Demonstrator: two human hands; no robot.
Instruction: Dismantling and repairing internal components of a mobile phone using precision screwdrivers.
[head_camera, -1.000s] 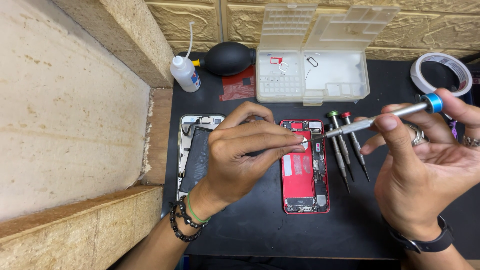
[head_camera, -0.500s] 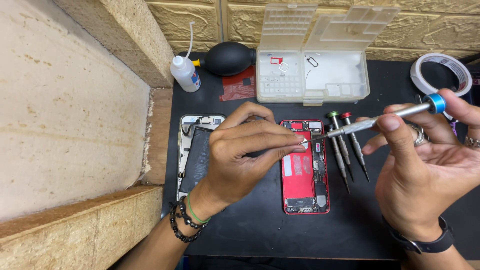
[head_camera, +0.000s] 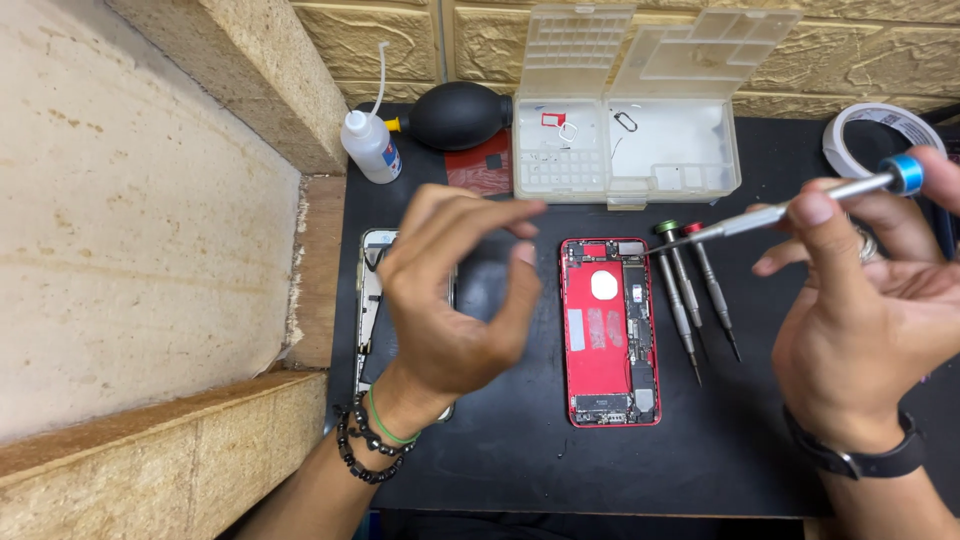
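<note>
Fingers of your left hand (head_camera: 455, 300) curl loosely apart above the mat, clamped on nothing I can make out; just beyond their tips lies the opened red phone body (head_camera: 610, 330), flat and face-up so its insides are reachable. Your right hand (head_camera: 865, 320) pinches 1 blue-capped screwdriver (head_camera: 800, 210), tip aimed toward the phone's top edge. Past that tip rest 2 spare screwdrivers (head_camera: 695, 290), parked within reach. Under your left palm sits 1 detached screen (head_camera: 372, 300); farther off, 1 parts box (head_camera: 625, 150).
</note>
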